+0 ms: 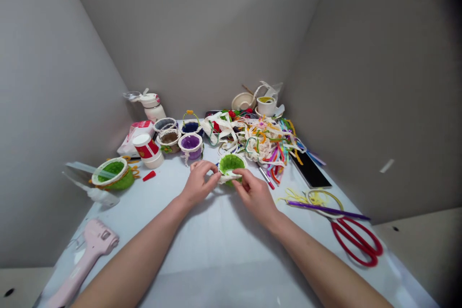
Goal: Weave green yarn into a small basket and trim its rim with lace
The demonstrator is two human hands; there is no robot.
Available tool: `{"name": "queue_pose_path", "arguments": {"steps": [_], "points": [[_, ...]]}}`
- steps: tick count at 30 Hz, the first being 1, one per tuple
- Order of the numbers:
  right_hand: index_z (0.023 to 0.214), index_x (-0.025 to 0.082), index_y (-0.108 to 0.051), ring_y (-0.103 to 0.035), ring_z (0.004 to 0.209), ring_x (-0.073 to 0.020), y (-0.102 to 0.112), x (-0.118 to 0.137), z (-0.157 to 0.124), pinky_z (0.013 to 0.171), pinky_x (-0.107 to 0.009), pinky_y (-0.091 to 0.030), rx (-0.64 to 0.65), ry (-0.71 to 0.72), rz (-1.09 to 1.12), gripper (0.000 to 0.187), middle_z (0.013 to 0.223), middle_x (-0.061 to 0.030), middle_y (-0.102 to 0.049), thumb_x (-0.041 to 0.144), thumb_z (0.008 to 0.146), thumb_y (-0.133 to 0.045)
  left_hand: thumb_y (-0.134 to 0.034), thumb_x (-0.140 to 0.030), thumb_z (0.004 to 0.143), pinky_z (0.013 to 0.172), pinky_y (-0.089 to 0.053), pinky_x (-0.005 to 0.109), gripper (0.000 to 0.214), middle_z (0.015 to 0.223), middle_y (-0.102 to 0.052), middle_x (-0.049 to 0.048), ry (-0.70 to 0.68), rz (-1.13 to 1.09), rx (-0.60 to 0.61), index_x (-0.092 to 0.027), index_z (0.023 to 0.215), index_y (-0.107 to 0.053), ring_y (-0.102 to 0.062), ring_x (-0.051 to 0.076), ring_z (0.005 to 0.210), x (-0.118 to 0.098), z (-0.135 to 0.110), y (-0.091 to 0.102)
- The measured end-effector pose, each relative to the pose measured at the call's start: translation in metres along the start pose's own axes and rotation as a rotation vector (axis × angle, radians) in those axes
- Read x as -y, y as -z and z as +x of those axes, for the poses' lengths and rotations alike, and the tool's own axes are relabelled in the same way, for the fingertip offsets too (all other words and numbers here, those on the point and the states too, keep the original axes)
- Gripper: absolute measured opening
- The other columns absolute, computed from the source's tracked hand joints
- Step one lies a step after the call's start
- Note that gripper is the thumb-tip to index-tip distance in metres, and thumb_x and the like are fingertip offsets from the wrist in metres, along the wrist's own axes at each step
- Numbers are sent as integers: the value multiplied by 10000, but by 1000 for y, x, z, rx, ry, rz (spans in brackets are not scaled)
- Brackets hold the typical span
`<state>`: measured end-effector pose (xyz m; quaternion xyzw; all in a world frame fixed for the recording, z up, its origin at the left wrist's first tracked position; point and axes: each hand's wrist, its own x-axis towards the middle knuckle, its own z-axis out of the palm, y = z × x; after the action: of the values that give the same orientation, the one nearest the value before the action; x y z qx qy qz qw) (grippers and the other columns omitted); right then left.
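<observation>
A small green cup (232,161) with a white rim stands on the table between my two hands. White lace trim (230,176) runs across its near side. My left hand (199,180) pinches the trim at the cup's left edge, thumb and fingers together. At the right edge my right hand (253,193) is closed too, its thumb and forefinger on the lace by the rim. The cup's lower part is partly hidden behind the fingers.
Purple cup (191,143), brown cup (169,138) and other small cups stand behind left. A tangle of lace and pipe cleaners (263,139) lies behind right. Red-handled scissors (357,240) and a phone (312,171) are right; a pink glue gun (92,250) and green basket (114,175) left.
</observation>
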<state>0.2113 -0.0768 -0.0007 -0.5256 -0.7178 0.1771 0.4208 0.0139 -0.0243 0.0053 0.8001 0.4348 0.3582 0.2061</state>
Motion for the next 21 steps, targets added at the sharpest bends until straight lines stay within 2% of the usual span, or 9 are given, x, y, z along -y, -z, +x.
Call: {"name": "queue_pose_path", "arguments": {"steps": [4, 6, 11, 16, 21], "points": [[1061, 201, -640, -549, 580, -148, -5, -5, 1, 540, -242, -360, -12, -14, -28, 207, 685, 1, -629, 317, 928, -533, -550, -415, 885, 758, -452, 309, 264, 796, -654, 23, 86, -257, 213, -179, 797, -629, -591, 171, 772, 1, 4, 9], [1057, 201, -646, -564, 597, -154, -6, -8, 1, 542, -243, -366, -19, -11, -29, 207, 703, -7, -649, 320, 929, -533, -614, -410, 847, 710, -460, 281, 234, 809, -652, 18, 135, -369, 247, -177, 830, -630, -591, 157, 755, 2, 4, 10], [1042, 198, -650, -587, 625, -158, -9, -14, 0, 568, -248, -402, -37, 9, -15, 201, 745, -20, -676, 319, 935, -530, -652, -380, 827, 729, -473, 287, 214, 852, -645, 24, 110, -504, 145, -187, 913, -617, -595, 152, 777, 3, 3, 9], [996, 193, -658, -615, 679, -162, -11, -16, -1, 631, -258, -442, -53, 44, 3, 158, 822, -36, -701, 279, 935, -541, -522, -295, 911, 750, -464, 303, 190, 828, -607, 46, -56, -346, 121, -175, 875, -665, -575, 162, 791, 1, 3, 8], [972, 196, -669, -638, 717, -165, -11, -18, 0, 681, -267, -474, -69, 70, 11, 144, 850, -37, -710, 270, 933, -552, -460, -216, 935, 752, -464, 283, 249, 871, -579, 52, -128, -261, 92, -189, 999, -699, -568, 153, 821, -1, 2, 6]]}}
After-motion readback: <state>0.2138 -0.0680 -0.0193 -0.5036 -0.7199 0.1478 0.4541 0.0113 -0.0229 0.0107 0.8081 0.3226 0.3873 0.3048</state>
